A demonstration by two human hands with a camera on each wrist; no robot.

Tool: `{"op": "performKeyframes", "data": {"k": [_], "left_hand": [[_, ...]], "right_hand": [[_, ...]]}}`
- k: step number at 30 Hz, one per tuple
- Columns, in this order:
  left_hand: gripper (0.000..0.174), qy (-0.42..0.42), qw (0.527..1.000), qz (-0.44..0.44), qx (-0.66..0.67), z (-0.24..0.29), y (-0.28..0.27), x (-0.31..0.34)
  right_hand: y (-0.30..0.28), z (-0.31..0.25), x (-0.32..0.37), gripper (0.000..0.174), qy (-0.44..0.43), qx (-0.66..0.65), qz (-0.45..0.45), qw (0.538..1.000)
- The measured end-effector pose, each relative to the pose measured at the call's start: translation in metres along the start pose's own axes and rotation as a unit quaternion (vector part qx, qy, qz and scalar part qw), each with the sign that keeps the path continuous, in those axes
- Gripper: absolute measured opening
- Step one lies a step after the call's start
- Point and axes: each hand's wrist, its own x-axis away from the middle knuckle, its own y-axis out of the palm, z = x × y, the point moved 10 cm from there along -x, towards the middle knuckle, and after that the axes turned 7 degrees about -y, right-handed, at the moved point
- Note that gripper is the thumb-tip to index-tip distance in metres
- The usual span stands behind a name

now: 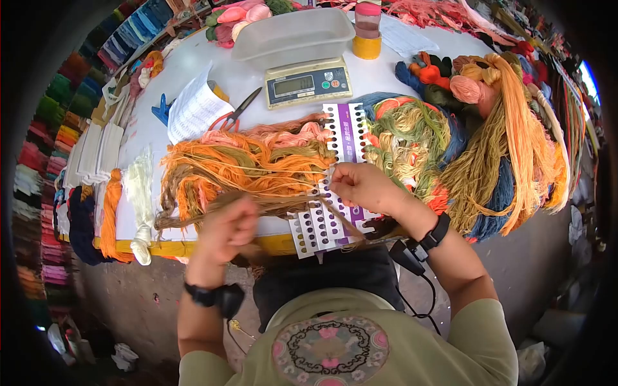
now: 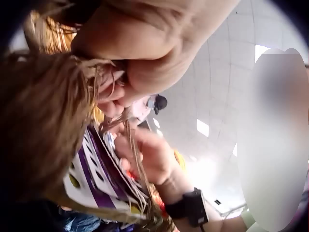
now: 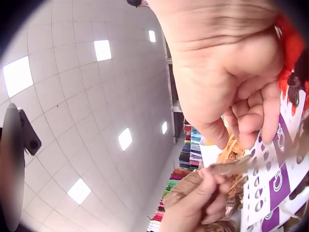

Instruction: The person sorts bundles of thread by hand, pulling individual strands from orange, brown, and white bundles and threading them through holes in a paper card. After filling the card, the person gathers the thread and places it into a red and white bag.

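My left hand is blurred in the head view and grips a bundle of brown thread, clearer in the right wrist view. From it a brown strand stretches right, across white-and-purple cards with punched holes. Over the cards hovers my right hand, its fingers loosely bent and nothing visible between them; the strand passes just below its fingertips. Long orange and olive threads hang from the cards' left side, spread across the table.
A scale carrying a clear plastic tray stands behind the threads. Scissors lie by a paper sheet. Tangled skeins and a large yarn heap fill the right side. Pale bundles hang over the left front edge.
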Motion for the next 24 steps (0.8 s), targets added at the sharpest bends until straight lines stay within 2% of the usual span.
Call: {"op": "performKeyframes", "data": {"k": [2, 4, 7, 9, 10, 11, 12, 13, 14, 15, 16, 17, 18, 19, 20, 21, 23, 24], "left_hand": [[0.016, 0.043, 0.998, 0.031, 0.046, 0.027, -0.033, 0.039], [0.016, 0.085, 0.982, 0.039, 0.165, 0.04, -0.092, 0.07], [0.019, 0.202, 0.945, 0.066, 0.25, 0.068, -0.166, 0.113], [0.022, 0.295, 0.919, 0.18, 0.189, 0.08, -0.208, 0.134], [0.022, 0.297, 0.919, 0.18, 0.188, 0.078, -0.197, 0.136], [0.026, 0.29, 0.879, 0.372, -0.073, 0.083, -0.183, 0.154], [0.03, 0.253, 0.745, 0.526, -0.324, 0.091, -0.154, 0.171], [0.035, 0.244, 0.773, 0.471, -0.348, 0.082, -0.124, 0.159], [0.036, 0.227, 0.839, 0.39, -0.302, 0.067, -0.097, 0.145], [0.038, 0.277, 0.884, 0.286, -0.244, 0.061, -0.062, 0.135], [0.046, 0.278, 0.9, 0.266, -0.205, 0.054, -0.044, 0.128], [0.057, 0.315, 0.922, 0.181, -0.137, 0.049, -0.02, 0.115], [0.068, 0.314, 0.932, 0.052, -0.171, 0.053, 0.01, 0.105], [0.078, 0.308, 0.946, -0.009, -0.105, 0.05, 0.029, 0.094], [0.076, 0.309, 0.947, -0.079, -0.031, 0.052, 0.054, 0.089], [0.076, 0.311, 0.946, -0.088, -0.035, 0.051, 0.064, 0.085], [0.075, 0.304, 0.941, -0.149, -0.009, 0.046, 0.086, 0.078], [0.072, 0.307, 0.942, -0.132, -0.02, 0.041, 0.088, 0.075]], "right_hand": [[-0.003, 0.0, 0.0, 0.012, 0.0, 0.027, 0.01, 1.0], [-0.005, 0.001, 0.0, 0.013, 0.0, 0.063, 0.021, 0.998], [-0.006, -0.004, 0.001, 0.013, -0.008, 0.086, 0.032, 0.996], [-0.005, -0.001, 0.001, 0.013, -0.01, 0.082, 0.032, 0.996], [-0.003, 0.003, 0.0, 0.013, -0.02, 0.073, 0.032, 0.997], [-0.003, 0.004, 0.0, 0.013, -0.031, 0.066, 0.035, 0.997], [-0.003, 0.005, 0.002, 0.013, -0.034, 0.067, 0.037, 0.997], [-0.004, 0.0, 0.004, 0.012, -0.056, 0.088, 0.044, 0.994], [-0.001, -0.009, 0.003, 0.012, -0.084, 0.11, 0.046, 0.989], [0.006, -0.022, 0.001, 0.012, -0.101, 0.113, 0.034, 0.988], [0.009, -0.034, 0.003, 0.011, -0.083, 0.06, 0.051, 0.993], [0.013, -0.042, 0.007, 0.01, -0.062, 0.007, 0.069, 0.996], [0.027, -0.056, 0.008, 0.008, -0.077, -0.115, 0.065, 0.988], [0.038, -0.079, 0.012, 0.009, -0.105, -0.199, 0.053, 0.973], [0.048, -0.098, 0.017, 0.011, -0.105, -0.245, 0.04, 0.963], [0.056, -0.111, 0.02, 0.013, -0.104, -0.289, 0.031, 0.951], [0.063, -0.13, 0.023, 0.015, -0.168, -0.219, 0.034, 0.961], [0.065, -0.131, 0.022, 0.012, -0.21, -0.219, 0.056, 0.951]]}}
